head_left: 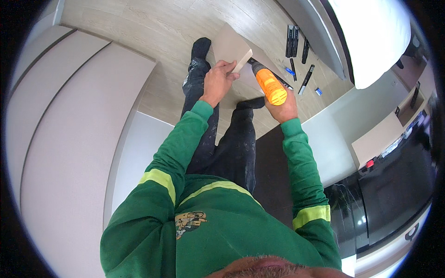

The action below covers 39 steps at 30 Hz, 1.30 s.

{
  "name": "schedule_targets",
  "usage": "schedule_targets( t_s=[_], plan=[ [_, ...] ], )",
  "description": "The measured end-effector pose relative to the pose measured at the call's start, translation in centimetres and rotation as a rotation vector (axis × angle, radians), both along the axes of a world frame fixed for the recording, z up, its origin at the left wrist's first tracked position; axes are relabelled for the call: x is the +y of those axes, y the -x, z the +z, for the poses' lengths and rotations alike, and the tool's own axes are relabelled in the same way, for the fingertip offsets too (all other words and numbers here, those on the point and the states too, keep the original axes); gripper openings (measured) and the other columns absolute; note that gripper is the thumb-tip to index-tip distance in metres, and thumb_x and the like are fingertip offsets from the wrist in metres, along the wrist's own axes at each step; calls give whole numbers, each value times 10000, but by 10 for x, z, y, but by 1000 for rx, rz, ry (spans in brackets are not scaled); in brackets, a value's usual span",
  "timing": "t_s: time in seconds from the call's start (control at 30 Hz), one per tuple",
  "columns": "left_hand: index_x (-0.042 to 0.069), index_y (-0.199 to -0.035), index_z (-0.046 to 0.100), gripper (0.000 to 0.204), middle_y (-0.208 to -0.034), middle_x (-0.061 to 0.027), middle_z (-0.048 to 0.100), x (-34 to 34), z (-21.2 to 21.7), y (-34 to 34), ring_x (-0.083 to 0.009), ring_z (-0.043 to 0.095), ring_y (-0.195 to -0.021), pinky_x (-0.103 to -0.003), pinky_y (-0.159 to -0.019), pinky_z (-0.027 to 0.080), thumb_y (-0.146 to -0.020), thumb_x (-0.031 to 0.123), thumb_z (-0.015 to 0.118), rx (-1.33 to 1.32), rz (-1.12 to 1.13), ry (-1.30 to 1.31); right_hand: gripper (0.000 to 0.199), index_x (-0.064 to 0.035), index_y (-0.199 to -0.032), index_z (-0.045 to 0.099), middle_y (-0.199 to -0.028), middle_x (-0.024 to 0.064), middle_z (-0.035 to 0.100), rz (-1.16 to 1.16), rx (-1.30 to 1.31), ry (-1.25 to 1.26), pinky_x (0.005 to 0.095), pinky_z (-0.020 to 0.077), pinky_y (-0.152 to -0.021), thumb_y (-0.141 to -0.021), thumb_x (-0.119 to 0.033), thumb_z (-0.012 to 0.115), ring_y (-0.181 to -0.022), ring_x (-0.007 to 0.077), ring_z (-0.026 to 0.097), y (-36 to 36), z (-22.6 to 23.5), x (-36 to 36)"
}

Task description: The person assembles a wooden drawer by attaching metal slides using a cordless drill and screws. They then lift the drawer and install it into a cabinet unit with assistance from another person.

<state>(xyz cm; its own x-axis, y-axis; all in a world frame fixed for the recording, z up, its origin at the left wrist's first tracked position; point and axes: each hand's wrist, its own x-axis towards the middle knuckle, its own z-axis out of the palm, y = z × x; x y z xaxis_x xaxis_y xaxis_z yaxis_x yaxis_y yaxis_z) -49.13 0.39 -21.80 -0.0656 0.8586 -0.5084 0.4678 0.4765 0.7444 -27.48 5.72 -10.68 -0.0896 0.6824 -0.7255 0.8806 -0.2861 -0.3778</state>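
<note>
My left hand (221,82) is closed over the near edge of a beige drawer (230,46), thumb on one face of the panel. The drawer stands on the floor in front of my feet, tilted from this viewpoint; much of its inside is hidden. An orange power drill (269,83) is gripped in my right hand (284,109). Its dark chuck points at the drawer's inner corner, close to the left hand. Whether the tip touches the board is hidden. A dark metal strip (283,82) shows beside the drill, partly covered by it.
Several black drawer slides (306,79) and small blue pieces (318,91) lie on the wood-look floor to the right. A bed with white bedding (371,41) stands beyond. Beige cabinet doors (79,125) rise on the left. Another beige drawer (378,141) rests at the right.
</note>
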Motion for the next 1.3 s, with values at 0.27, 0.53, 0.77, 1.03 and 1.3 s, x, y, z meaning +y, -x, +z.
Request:
schedule_targets(
  t_s=[0.27,0.53,0.77,1.03,1.3],
  plan=[
    [37,-1243,705,455,-1045,-143,691,-2,8,-5,-289,694,-865,-382,-792,554,-839,219,807,8,-4,18,339,-42,-1084,628,-963,255,699,188,48,-46,532,534,-801,-786,-145,753,-948,451,666,-16,11,9],
    [30,-1245,608,360,-1059,-166,600,-54,45,-42,-385,593,-1003,-463,-903,495,-933,193,688,171,-240,-179,312,21,-1152,646,-928,84,683,-832,218,-92,325,520,-756,-864,-84,701,-789,191,672,-98,50,-149],
    [65,-1241,636,340,-1135,-156,605,-85,32,-142,-373,573,-1068,-480,-951,471,-928,186,690,121,-691,-364,328,-32,-1133,590,-967,49,607,-1753,339,-217,352,547,-658,-821,4,683,-701,179,624,-174,-17,-289],
    [92,-1239,647,372,-1093,-125,636,16,-42,-175,-351,600,-1033,-461,-931,467,-912,258,711,429,-846,-828,317,-43,-1117,594,-921,45,619,-1916,348,4,321,541,-608,-822,23,690,-645,170,619,-191,-38,-386],
    [104,-1119,693,245,-992,-98,631,11,-60,-182,-327,610,-938,-448,-832,472,-910,230,702,354,-798,-687,291,-47,-1078,613,-887,47,632,-1891,395,112,311,532,-604,-812,14,712,-645,162,619,-183,-29,-395]
  ],
)
